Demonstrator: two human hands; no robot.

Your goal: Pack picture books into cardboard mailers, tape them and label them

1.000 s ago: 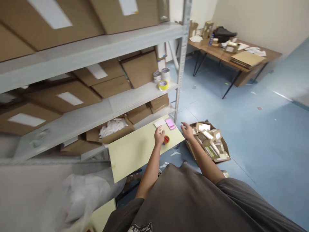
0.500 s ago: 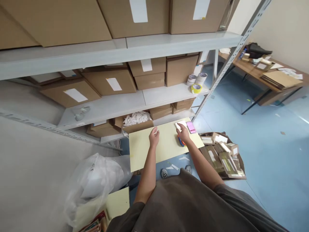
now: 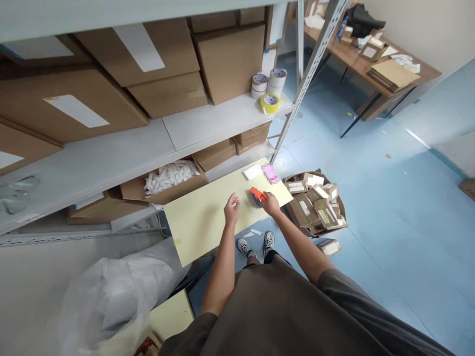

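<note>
My right hand (image 3: 270, 203) is closed on an orange and blue tape dispenser (image 3: 257, 196) that rests on the pale yellow table (image 3: 200, 222). My left hand (image 3: 232, 209) hovers just over the table to the left of it, fingers loosely curled and holding nothing. Beyond the dispenser lie a white card (image 3: 253, 172) and a pink object (image 3: 270, 174) near the table's far corner.
A grey metal shelf rack (image 3: 208, 123) with brown cartons stands behind the table; tape rolls (image 3: 269, 101) sit on its right end. A floor box of small cartons (image 3: 315, 200) lies right of the table. A clear plastic bag (image 3: 111, 291) is at lower left. A wooden desk (image 3: 374, 64) stands far right.
My right hand has drawn back from the white card and closed on the tape dispenser. The view has tilted down and shifted; my left hand stays near the table's middle.
</note>
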